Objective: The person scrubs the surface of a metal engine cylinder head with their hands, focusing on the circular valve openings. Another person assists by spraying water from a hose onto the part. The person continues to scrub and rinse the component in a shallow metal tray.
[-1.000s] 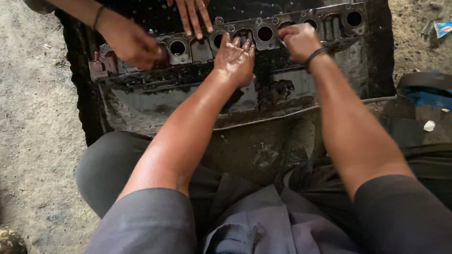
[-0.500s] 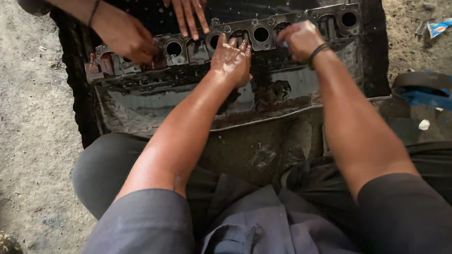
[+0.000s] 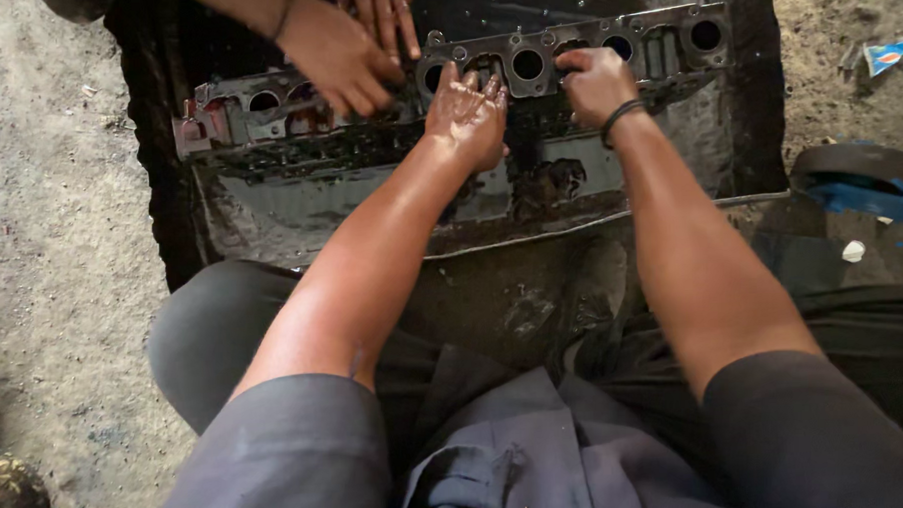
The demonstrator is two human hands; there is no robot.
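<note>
A long, oily metal cylinder head (image 3: 664,44) with round ports lies across a black tray (image 3: 270,215) holding dark liquid. My left hand (image 3: 466,108) lies flat on the middle of the head, fingers stretched over a port. My right hand (image 3: 591,84) is curled into a fist against the head just to the right; anything inside it is hidden. Another person's hand (image 3: 340,58) presses on the head just left of mine, and that person's other hand (image 3: 383,11) rests its fingers on the far edge.
Dirt ground surrounds the tray. A blue and black object (image 3: 860,192) lies to the right, with a white scrap (image 3: 854,252) near it and a wrapper (image 3: 890,53) farther back. A worn shoe (image 3: 10,495) sits at the bottom left. My knees are close to the tray's near rim.
The other person's hand has slid right along the head, from the left ports to beside my left hand. My own hands have stayed almost where they were.
</note>
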